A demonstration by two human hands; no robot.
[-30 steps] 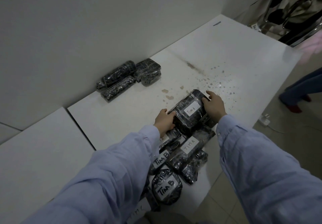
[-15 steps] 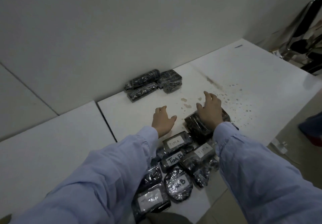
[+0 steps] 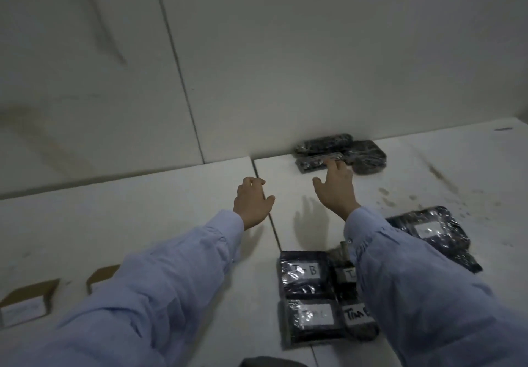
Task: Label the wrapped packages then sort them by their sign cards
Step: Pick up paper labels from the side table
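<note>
Right hand stretched out to the unlabelled packs by the wall.
Its fingers are spread, tips at the front pack, gripping nothing; left hand hangs loosely curled, empty, over the bench. Labelled packs lie at the near edge.

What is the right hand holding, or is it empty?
Empty. The right hand reaches with straight, spread fingers toward the wrapped packages by the wall, gripping none. Contact: cannot tell.
</note>
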